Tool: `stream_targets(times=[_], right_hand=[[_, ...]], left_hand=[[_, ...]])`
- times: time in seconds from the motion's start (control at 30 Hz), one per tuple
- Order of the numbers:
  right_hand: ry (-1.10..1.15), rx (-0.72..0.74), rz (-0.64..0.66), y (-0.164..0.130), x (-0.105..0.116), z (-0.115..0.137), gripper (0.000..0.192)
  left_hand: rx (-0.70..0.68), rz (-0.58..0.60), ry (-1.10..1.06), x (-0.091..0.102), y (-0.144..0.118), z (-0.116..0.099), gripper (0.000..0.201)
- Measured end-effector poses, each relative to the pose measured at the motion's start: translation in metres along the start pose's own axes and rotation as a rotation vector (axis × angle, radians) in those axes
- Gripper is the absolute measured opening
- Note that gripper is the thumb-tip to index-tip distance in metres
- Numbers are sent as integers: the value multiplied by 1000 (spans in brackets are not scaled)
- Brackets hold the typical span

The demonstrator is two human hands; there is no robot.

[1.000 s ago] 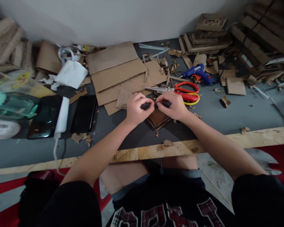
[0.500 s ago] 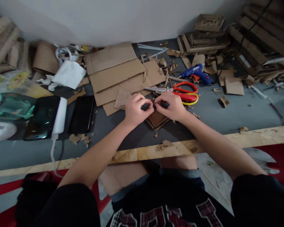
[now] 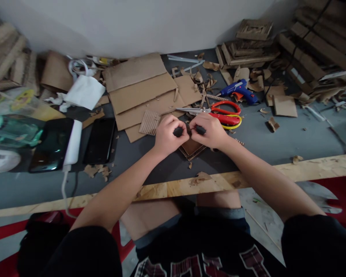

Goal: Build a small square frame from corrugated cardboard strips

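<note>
My left hand (image 3: 170, 135) and my right hand (image 3: 210, 131) are close together, fingers curled and thumbs meeting fingertips in a pinch. Whatever is between the fingertips is too small and hidden to make out. Below them a square cardboard piece (image 3: 191, 148) with corrugated edges lies cornerwise on the table, its far part covered by my hands. Just beyond my right hand are scissors (image 3: 225, 106) with red handles and a red-and-yellow-handled tool (image 3: 230, 120). A small ribbed cardboard piece (image 3: 150, 122) lies beside my left hand.
Flat cardboard sheets (image 3: 142, 86) overlap at the back. A blue glue gun (image 3: 239, 91) lies right of them, near clear glue sticks (image 3: 184, 59) and stacked cardboard frames (image 3: 245, 52). Two phones (image 3: 100, 140), a white roll of tape (image 3: 80, 67) and a bottle (image 3: 20, 129) occupy the left.
Both hands have shifted very slightly to the right, still pinched close together over the cardboard square. Nothing else has visibly moved.
</note>
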State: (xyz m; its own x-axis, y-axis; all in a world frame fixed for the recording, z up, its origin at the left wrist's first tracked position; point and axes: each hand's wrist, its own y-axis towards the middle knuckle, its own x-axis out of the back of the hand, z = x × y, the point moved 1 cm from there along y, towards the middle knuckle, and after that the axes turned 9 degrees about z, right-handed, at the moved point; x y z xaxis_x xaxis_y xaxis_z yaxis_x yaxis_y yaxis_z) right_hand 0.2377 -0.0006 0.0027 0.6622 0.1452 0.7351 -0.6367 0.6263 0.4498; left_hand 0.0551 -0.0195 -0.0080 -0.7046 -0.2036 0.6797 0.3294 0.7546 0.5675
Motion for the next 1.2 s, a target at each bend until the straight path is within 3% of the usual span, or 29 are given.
stream_targets(times=[0.17, 0.37, 0.5, 0.6, 0.7, 0.77, 0.83, 0.97, 1.1, 1.2], right_hand=[[27, 1, 2, -1, 1, -2, 5], [71, 7, -47, -1, 2, -6, 4], [91, -32, -66, 0, 3, -6, 5], [116, -81, -85, 0, 5, -6, 5], [143, -127, -105, 0, 4, -5, 4], [150, -132, -115, 1, 4, -5, 5], [146, -121, -118, 1, 3, -4, 6], [112, -127, -108, 0, 2, -5, 7], [64, -114, -118, -1, -1, -9, 8], [-13, -63, -195, 0, 0, -7, 11]], left_hand=[[89, 16, -232, 1, 2, 3, 7], [143, -38, -341, 2, 5, 7, 7], [228, -129, -430, -4, 3, 15, 8], [352, -240, -482, -11, 0, 32, 11], [385, -304, -413, -13, -2, 47, 17], [319, -233, -382, -12, -3, 48, 34], [235, -79, -409, -9, -2, 39, 43], [113, 190, -534, -2, -2, 12, 35], [72, 142, -453, 1, 0, 3, 24], [19, 102, -360, 2, 0, 5, 23]])
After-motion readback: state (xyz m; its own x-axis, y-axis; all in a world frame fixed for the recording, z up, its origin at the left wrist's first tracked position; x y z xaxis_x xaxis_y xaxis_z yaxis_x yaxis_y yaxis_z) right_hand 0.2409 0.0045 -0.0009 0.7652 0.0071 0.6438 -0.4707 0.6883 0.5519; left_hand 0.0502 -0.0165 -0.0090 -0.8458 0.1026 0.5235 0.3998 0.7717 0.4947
